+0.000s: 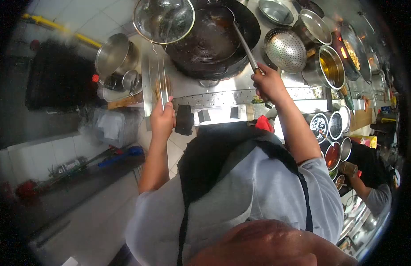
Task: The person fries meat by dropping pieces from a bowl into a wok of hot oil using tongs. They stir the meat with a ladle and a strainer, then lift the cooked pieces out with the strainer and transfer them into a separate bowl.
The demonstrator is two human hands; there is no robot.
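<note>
Head view — left hand (163,119) grips strainer (163,20), right hand (269,82) ladle (243,42).

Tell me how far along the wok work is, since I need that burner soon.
Done: the wok holds only dark liquid, with no solid food visible in it. In hand: the left hand grips the wire strainer by its handle above the wok's left rim, and the right hand holds a ladle dipped into the liquid. Left: nothing visible sits in the strainer, so any scooping or draining is not yet done.
</note>
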